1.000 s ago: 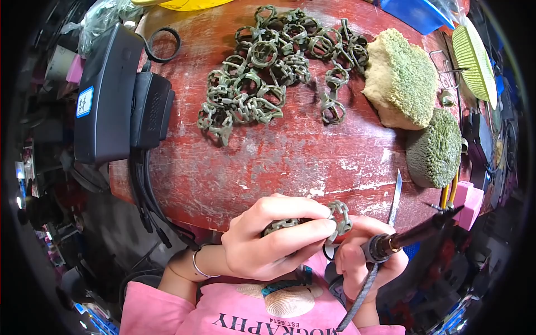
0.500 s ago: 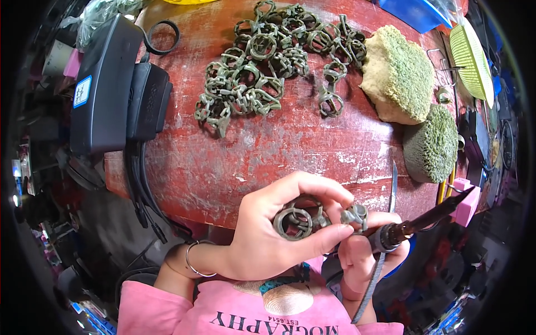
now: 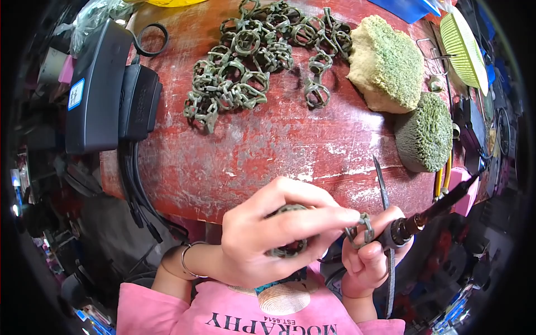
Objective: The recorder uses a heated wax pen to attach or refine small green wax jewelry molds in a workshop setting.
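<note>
My left hand (image 3: 273, 234) curls around a bundle of grey-green ring-and-chain links (image 3: 291, 249), mostly hidden by the fingers. Its fingertips reach a small grey-green link (image 3: 364, 230) pinched at my right hand (image 3: 365, 262). That right hand also grips a soldering-iron-like pen (image 3: 412, 224) with a brown metal barrel and a dark pointed tip aimed up and right. A slim grey file-like blade (image 3: 383, 187) passes through the same hand, its narrow tip upward and its long shank downward. A heap of similar grey-green links (image 3: 245, 72) lies on the red table (image 3: 268, 151) beyond my hands.
Two rough greenish blocks (image 3: 391, 64) stand at the right, by a pale green basket (image 3: 463, 53). A black box (image 3: 97, 92) and cables (image 3: 137, 190) occupy the left side. Pink blocks (image 3: 463, 187) sit at the right edge, and a blue bin (image 3: 407, 8) at the back.
My left hand has turned so its back faces up, covering more of the bundle. The small link has shifted slightly right and down between the hands. The blade now leans further left.
</note>
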### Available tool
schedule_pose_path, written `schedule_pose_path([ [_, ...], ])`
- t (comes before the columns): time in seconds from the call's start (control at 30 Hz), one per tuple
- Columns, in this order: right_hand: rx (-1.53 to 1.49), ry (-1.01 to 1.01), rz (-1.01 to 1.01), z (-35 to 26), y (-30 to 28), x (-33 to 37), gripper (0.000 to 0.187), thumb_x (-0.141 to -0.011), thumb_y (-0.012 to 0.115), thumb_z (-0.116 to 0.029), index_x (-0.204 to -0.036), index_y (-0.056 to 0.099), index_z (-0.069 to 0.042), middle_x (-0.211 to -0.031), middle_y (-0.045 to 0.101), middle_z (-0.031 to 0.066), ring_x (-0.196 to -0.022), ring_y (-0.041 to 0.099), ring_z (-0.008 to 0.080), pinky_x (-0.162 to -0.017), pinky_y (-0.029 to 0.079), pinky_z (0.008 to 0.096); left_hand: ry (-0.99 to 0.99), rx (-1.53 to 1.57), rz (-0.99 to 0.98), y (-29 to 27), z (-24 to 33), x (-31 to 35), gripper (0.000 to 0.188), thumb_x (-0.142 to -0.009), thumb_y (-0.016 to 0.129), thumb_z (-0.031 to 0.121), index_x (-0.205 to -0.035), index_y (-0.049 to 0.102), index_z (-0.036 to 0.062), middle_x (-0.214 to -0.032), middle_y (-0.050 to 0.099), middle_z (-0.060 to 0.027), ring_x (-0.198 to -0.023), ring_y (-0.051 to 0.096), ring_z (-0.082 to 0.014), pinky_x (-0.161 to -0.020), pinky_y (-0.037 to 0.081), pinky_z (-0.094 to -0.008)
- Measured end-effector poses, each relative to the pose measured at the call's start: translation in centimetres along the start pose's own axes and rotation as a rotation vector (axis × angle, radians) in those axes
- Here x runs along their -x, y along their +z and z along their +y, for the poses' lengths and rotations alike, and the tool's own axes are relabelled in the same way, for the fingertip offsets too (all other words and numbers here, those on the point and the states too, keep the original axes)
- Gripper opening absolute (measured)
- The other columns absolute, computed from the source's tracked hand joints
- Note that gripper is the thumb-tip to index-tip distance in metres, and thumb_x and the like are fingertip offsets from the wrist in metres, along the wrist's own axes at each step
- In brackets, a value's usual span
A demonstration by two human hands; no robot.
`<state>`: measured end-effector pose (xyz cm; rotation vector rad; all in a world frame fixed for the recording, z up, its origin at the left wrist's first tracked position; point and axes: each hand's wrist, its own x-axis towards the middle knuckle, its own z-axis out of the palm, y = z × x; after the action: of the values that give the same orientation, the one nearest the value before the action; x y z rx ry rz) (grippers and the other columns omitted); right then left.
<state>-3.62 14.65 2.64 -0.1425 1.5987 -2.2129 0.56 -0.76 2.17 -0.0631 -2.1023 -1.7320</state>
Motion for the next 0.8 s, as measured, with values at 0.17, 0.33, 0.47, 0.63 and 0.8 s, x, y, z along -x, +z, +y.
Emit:
schedule_pose_path([
  [0.17, -0.171, 0.102, 0.026, -0.7, -0.5, 0.5, 0.024, -0.068, 0.071, 0.001, -0.076, 0.048, 0.005, -0.06, 0.057, 0.0157, -0.044, 0.053, 0.0153, -0.036, 0.04, 0.0239, -0.035, 0.089, -0.003, 0.1, -0.2, 0.1, 0.036, -0.064, 0.072, -0.003, -0.098, 0.062, 0.0001, -0.091, 0.059, -0.0138, -0.077, 0.06, -0.0199, -0.063, 0.049, -0.0266],
  [0.33, -0.142, 0.067, -0.012, -0.5, -0.5, 0.5, 0.024, -0.065, 0.07, 0.007, -0.077, 0.049, 0.005, -0.061, 0.058, 0.0164, -0.045, 0.054, 0.0148, -0.037, 0.04, 0.0229, -0.233, 0.246, -0.116, -0.2, -0.2, -0.4, 0.041, -0.065, 0.077, 0.009, -0.101, 0.061, -0.0032, -0.097, 0.06, -0.0168, -0.084, 0.06, -0.0224, -0.07, 0.049, -0.0289],
  [0.47, -0.146, 0.078, -0.009, -0.7, -0.4, 0.3, 0.024, -0.064, 0.07, 0.008, -0.078, 0.051, 0.005, -0.061, 0.058, 0.0151, -0.045, 0.054, 0.0134, -0.037, 0.04, 0.0222, -0.322, 0.337, -0.215, 0.0, 0.1, -0.7, 0.038, -0.064, 0.077, 0.008, -0.098, 0.063, -0.003, -0.09, 0.063, -0.0145, -0.084, 0.061, -0.021, -0.075, 0.047, -0.0307],
  [0.63, -0.106, 0.135, 0.096, -1.0, -0.2, 0.5, 0.024, -0.068, 0.073, -0.005, -0.072, 0.052, 0.006, -0.055, 0.057, 0.0138, -0.042, 0.052, 0.0121, -0.035, 0.038, 0.0217, -0.315, 0.34, -0.183, -0.3, -0.1, -0.5, 0.038, -0.064, 0.076, 0.007, -0.097, 0.063, -0.0038, -0.09, 0.063, -0.0152, -0.084, 0.061, -0.0221, -0.076, 0.048, -0.0312],
  [0.8, -0.178, 0.349, 0.053, -2.2, -2.8, 0.2, 0.015, -0.067, 0.052, -0.002, -0.072, 0.054, 0.012, -0.045, 0.049, 0.0139, -0.03, 0.039, 0.0099, -0.028, 0.028, 0.0204, -0.314, 0.38, -0.167, -0.4, -0.2, -0.5, 0.037, -0.065, 0.074, 0.003, -0.099, 0.062, -0.0042, -0.09, 0.063, -0.0161, -0.085, 0.061, -0.0227, -0.076, 0.048, -0.0313],
])
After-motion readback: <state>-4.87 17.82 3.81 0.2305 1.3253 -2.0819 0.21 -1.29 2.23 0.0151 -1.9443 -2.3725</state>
